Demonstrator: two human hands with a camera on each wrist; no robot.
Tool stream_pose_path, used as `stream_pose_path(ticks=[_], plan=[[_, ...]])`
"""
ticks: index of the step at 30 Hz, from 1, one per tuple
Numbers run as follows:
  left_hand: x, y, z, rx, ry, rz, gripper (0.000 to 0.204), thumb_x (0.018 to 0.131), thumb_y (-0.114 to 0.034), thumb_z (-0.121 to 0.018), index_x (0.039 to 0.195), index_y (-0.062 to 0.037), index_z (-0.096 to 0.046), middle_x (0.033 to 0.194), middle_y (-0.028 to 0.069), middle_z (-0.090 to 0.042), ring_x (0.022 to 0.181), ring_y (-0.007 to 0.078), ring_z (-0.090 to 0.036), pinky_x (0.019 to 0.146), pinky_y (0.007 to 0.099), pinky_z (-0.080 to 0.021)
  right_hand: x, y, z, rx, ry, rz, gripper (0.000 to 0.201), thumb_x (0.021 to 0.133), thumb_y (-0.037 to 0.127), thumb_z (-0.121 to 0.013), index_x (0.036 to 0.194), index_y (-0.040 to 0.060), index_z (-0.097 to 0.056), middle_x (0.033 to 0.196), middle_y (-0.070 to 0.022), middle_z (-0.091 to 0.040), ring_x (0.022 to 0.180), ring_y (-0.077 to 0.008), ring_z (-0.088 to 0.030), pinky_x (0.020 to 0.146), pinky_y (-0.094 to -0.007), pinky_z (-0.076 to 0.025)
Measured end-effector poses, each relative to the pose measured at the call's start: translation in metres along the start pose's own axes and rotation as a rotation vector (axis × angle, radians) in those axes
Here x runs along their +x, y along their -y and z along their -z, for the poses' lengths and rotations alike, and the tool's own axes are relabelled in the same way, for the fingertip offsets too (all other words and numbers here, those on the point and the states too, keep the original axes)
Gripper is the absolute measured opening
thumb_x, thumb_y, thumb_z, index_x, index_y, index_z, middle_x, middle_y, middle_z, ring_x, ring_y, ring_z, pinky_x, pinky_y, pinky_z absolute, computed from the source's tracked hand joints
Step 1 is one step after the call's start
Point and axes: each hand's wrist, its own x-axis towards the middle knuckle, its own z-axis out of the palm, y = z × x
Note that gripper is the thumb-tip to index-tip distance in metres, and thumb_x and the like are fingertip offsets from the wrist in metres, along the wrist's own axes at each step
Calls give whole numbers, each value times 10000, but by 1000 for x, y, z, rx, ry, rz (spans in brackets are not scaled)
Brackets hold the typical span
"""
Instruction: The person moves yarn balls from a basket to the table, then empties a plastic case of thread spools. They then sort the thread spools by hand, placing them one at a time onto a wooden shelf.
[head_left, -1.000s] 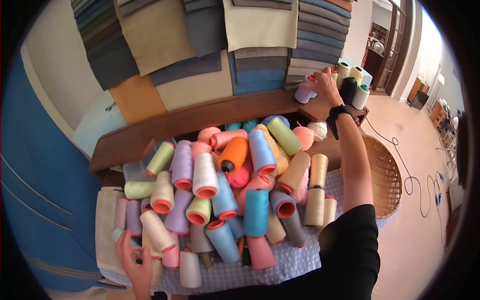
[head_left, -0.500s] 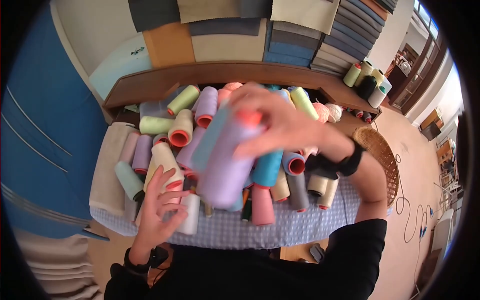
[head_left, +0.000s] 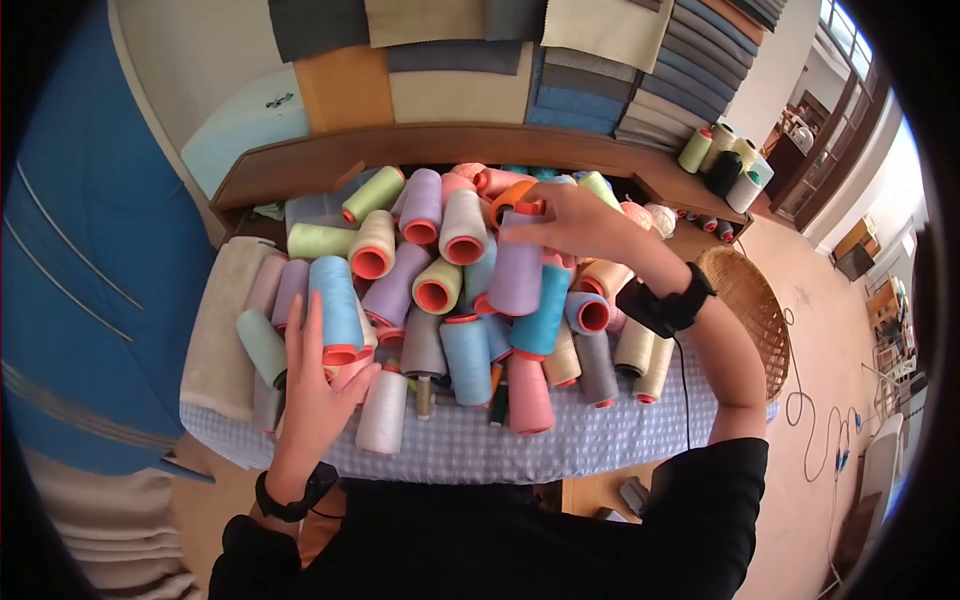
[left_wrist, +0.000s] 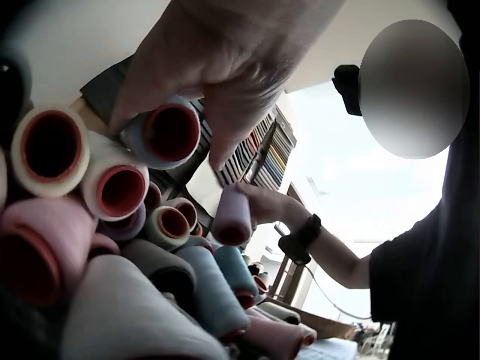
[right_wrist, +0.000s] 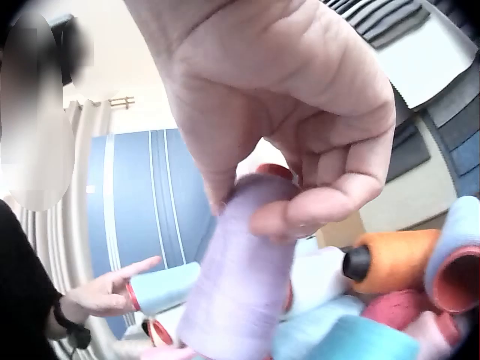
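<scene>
In the head view my right hand (head_left: 570,215) grips a lavender thread cone (head_left: 517,275) near its red-rimmed narrow end, and the cone hangs over the heap. The right wrist view shows the thumb and fingers around the top of this lavender cone (right_wrist: 240,277). My left hand (head_left: 315,400) straddles a light blue thread cone (head_left: 336,300), fingers fairly straight along one side and the thumb near its red base. The left wrist view puts that light blue cone (left_wrist: 166,135) between thumb and fingers, above neighbouring cones.
Many thread cones lie heaped on a checked cloth (head_left: 480,455). A folded beige towel (head_left: 220,340) lies left, a wicker basket (head_left: 755,310) stands right. More cones, including a black one (head_left: 724,174), stand on the wooden shelf (head_left: 670,185). Fabric swatches (head_left: 450,95) hang behind.
My right hand has come from the shelf to the heap with the lavender and light blue cones. The light blue cone is now at my left hand; the lavender one stays in my right.
</scene>
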Motion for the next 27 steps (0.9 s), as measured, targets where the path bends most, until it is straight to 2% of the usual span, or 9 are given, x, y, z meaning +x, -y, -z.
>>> stream_pose_path(ticks=[3, 4, 8, 12, 13, 17, 21, 23, 27], plan=[[2, -8, -3, 141, 7, -61, 744, 738, -29, -705, 1380, -63, -330, 1417, 219, -235, 1260, 368, -367, 963, 388, -414, 8, -33, -13, -272, -85, -70, 611, 796, 379, -649, 1223, -8, -448, 737, -123, -621, 582, -223, -617, 531, -331, -492], [2, -7, -5, 107, 9, -45, 703, 729, -40, -715, 1349, -66, -384, 1423, 210, -230, 1259, 371, -367, 965, 398, -412, 8, -43, -18, -304, -114, 58, 639, 782, 462, -620, 1158, -33, -473, 772, -219, -634, 699, -308, -648, 639, -390, -507], [6, -6, -7, 73, -70, 32, 584, 676, -70, -768, 1210, -55, -532, 1380, 173, -286, 1163, 342, -440, 931, 407, -412, 1, -41, -19, -325, -172, 73, 648, 765, 475, -638, 1139, -34, -492, 809, -251, -627, 814, -356, -624, 726, -418, -482], [12, -4, -11, 170, -164, 26, 592, 623, -68, -797, 1154, -48, -535, 1296, 154, -348, 1074, 326, -474, 891, 397, -419, -1, -57, 9, -355, -240, 56, 530, 753, 479, -650, 1038, 36, -598, 862, -193, -646, 831, -347, -626, 748, -411, -485], [13, -2, -12, 187, -169, 44, 620, 608, -72, -805, 1161, -49, -526, 1290, 157, -349, 1085, 339, -468, 897, 404, -418, 1, -74, 19, -384, -373, 77, 514, 752, 499, -640, 1036, 71, -617, 875, -180, -652, 850, -343, -626, 764, -403, -492], [21, -10, -15, 121, -111, 93, 653, 593, -71, -809, 1174, -62, -512, 1319, 171, -333, 1134, 362, -444, 923, 417, -408, 6, -122, 91, -525, -509, -325, 500, 763, 489, -622, 1077, 100, -616, 957, -168, -652, 913, -343, -615, 795, -417, -497], [24, -7, -16, 206, 3, -9, 642, 582, -83, -820, 1158, -93, -536, 1402, 189, -273, 1230, 395, -380, 946, 435, -416, 19, -238, 161, -667, -870, -380, 464, 765, 420, -631, 1050, 54, -605, 1043, -169, -614, 1027, -319, -566, 851, -404, -468], [26, -14, -17, 85, 155, 157, 671, 547, -130, -849, 1146, -103, -547, 1404, 199, -269, 1242, 402, -366, 943, 441, -425, 27, -260, 186, -620, -936, -551, 521, 763, 414, -629, 1109, 31, -557, 1137, -195, -553, 1099, -322, -519, 887, -396, -454], [26, 5, -23, 208, 159, -20, 745, 474, -211, -882, 1137, -124, -551, 1406, 247, -252, 1266, 449, -320, 1001, 505, -348, 47, -288, 220, -362, -1022, -725, 651, 764, 382, -655, 1286, 102, -385, 1242, -196, -479, 1077, -388, -548, 878, -444, -477]])
